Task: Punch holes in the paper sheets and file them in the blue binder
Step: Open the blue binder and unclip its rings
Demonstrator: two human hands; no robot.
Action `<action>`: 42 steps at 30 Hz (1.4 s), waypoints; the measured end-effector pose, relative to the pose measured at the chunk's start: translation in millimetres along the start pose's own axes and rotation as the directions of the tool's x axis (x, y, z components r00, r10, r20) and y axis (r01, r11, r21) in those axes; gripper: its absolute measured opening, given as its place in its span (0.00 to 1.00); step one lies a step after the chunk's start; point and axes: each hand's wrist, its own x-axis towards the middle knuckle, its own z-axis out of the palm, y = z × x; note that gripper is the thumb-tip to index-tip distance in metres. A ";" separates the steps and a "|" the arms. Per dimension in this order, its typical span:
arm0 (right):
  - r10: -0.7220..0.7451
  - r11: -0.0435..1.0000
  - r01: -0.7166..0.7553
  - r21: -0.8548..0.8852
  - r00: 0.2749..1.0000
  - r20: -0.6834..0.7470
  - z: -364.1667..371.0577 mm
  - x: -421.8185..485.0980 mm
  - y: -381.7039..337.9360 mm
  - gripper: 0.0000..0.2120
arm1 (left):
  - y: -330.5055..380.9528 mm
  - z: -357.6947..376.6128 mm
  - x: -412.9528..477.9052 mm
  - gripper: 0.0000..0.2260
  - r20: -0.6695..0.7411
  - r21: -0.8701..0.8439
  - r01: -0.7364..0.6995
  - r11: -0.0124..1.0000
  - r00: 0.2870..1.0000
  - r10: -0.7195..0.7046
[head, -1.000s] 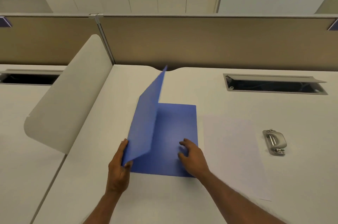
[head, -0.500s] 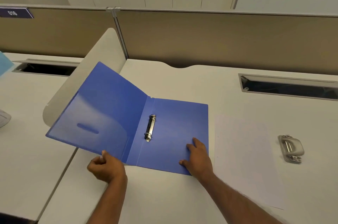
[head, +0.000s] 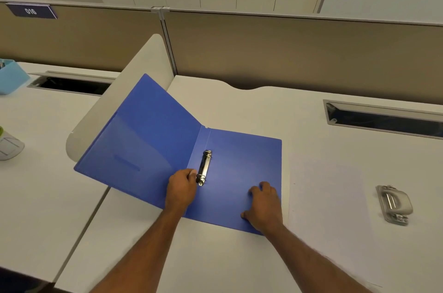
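The blue binder (head: pixel 242 161) lies open on the white desk, its front cover leaning against a low white divider. A metal ring clip (head: pixel 204 167) runs along the spine. My left hand (head: pixel 182 187) sits beside the near end of the clip, fingers curled with the thumb against it. My right hand (head: pixel 262 206) presses flat on the back cover near its right front corner. White paper sheets (head: pixel 328 197) lie just right of the binder. A grey hole punch (head: pixel 393 204) stands further right.
The curved white divider (head: pixel 124 96) separates this desk from the left one, which holds a light blue box (head: pixel 10 77) and a white object (head: pixel 9 146). Cable slots (head: pixel 383 117) are cut into both desks. A brown partition (head: pixel 287 53) closes the back.
The cover swung fully open to the left and came to rest on the divider. My left hand let go of the cover's edge and moved right to the ring clip.
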 end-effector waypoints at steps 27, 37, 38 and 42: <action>-0.287 0.742 0.110 0.662 0.944 0.164 30.1 60.2 -84.3 0.09 | -30.9 30.5 30.8 0.11 0.115 0.052 0.066 0.996 0.991 -0.072; -0.254 0.714 0.100 0.694 0.959 0.124 35.5 57.1 -81.7 0.12 | -30.0 33.2 38.0 0.13 0.094 -0.054 0.116 0.992 0.989 -0.111; -0.253 0.712 0.093 0.696 0.959 0.131 35.1 56.6 -82.0 0.13 | -31.0 32.5 37.5 0.13 0.098 -0.055 0.097 0.994 0.991 -0.091; -0.241 0.675 0.060 0.735 0.960 0.144 33.5 57.5 -82.2 0.15 | -25.0 26.2 31.2 0.12 0.079 -0.101 0.060 0.993 0.995 -0.052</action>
